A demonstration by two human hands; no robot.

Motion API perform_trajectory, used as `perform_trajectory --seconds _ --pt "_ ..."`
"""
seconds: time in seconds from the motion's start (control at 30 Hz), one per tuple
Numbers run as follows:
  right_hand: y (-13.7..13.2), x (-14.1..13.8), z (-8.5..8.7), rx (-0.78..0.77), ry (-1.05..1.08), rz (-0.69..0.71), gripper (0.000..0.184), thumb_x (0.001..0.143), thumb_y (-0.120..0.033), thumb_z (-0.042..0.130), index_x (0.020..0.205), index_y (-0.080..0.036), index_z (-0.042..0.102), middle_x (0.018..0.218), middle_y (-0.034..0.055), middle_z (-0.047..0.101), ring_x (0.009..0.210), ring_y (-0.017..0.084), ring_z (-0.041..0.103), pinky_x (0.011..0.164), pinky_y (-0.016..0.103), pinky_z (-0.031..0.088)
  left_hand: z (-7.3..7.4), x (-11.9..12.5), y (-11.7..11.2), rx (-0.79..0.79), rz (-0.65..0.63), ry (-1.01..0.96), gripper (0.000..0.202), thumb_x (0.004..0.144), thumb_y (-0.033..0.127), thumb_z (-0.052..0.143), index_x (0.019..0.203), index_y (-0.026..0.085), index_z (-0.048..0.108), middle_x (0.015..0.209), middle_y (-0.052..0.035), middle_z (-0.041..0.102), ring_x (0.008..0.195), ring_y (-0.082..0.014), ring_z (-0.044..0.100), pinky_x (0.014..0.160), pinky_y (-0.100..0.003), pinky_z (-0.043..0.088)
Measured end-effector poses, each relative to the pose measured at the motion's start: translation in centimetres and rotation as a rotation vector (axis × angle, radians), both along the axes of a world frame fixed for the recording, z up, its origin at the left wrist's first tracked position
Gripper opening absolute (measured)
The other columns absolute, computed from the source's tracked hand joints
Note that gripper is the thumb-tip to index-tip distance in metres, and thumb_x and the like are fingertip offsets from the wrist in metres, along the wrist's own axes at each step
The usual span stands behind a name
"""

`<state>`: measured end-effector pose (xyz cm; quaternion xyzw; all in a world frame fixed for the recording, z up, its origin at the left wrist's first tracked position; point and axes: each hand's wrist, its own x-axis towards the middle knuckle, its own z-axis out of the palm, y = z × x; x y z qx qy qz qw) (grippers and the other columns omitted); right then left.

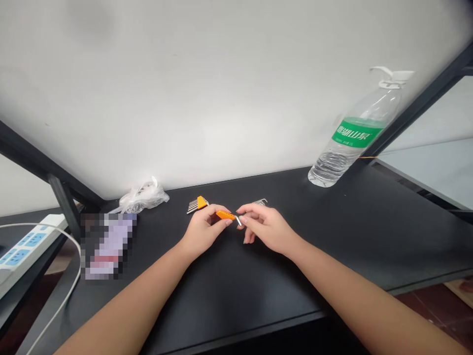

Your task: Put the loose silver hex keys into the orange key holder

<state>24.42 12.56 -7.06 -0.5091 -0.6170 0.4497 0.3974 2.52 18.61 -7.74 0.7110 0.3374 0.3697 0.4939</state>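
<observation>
My left hand (204, 229) is closed in a pinch on a small orange holder (225, 214) just above the black table (332, 231). My right hand (263, 224) pinches a thin metal hex key (238, 221) at the holder's right end. Behind my left hand lies a second orange holder (198, 203) with several hex keys fanned out of it. A few loose metal hex keys (260, 201) lie behind my right hand.
A clear water bottle (353, 135) with a green label stands at the back right by a black frame post. A crumpled plastic bag (143, 195) lies at the back left. A white power strip (22, 246) and its cable sit at the far left.
</observation>
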Motion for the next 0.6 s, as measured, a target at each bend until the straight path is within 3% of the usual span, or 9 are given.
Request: perform_trajectory --seconds 0.13,0.27,0.37,0.47,0.6 --pt "1.3 3.3 -0.4 0.25 -0.529 -0.118 0.014 0.096 -0.027 0.059 0.094 -0.023 0.073 0.096 0.004 0.068 0.079 0.018 0.067 0.076 0.033 0.053 -0.1 0.0 0.1 -0.049 -0.002 0.004 0.022 0.089 0.028 0.074 0.109 0.021 0.069 0.099 -0.0047 0.073 0.088 -0.0194 0.072 0.082 -0.034 0.059" --pt "2.1 5.4 -1.1 0.243 -0.809 -0.1 0.02 0.094 -0.018 0.057 0.103 -0.027 0.073 0.105 0.0035 0.063 0.084 0.016 0.064 0.075 0.029 0.048 -0.6 0.0 0.2 -0.107 -0.024 -0.02 0.03 0.087 0.029 0.075 0.115 0.021 0.066 0.1 -0.0053 0.073 0.088 -0.0191 0.072 0.083 -0.034 0.059" --pt "1.9 5.1 -1.2 0.201 -0.96 -0.089 0.013 0.091 -0.015 0.056 0.088 -0.022 0.067 0.098 0.0039 0.06 0.074 0.015 0.059 0.066 0.028 0.042 -0.8 0.0 0.3 -0.118 -0.004 -0.052 0.033 0.085 0.028 0.078 0.114 0.021 0.065 0.1 -0.005 0.073 0.087 -0.0184 0.071 0.084 -0.035 0.059" --pt "1.2 4.2 -0.7 0.15 -1.006 -0.075 0.008 0.084 -0.015 0.06 0.079 -0.02 0.057 0.093 0.0033 0.059 0.067 0.014 0.053 0.06 0.029 0.036 -0.5 -0.1 0.3 -0.108 -0.008 -0.015 0.024 0.086 0.029 0.076 0.107 0.02 0.068 0.1 -0.0049 0.074 0.09 -0.0193 0.071 0.086 -0.036 0.058" --pt "0.6 3.1 0.4 0.161 -0.822 -0.027 0.008 0.086 -0.018 0.059 0.084 -0.022 0.053 0.086 -0.0001 0.061 0.068 0.014 0.054 0.062 0.028 0.036 0.0 -0.2 0.2 -0.111 -0.009 0.042 0.017 0.087 0.029 0.074 0.102 0.02 0.071 0.099 -0.0041 0.075 0.092 -0.0202 0.071 0.087 -0.037 0.058"
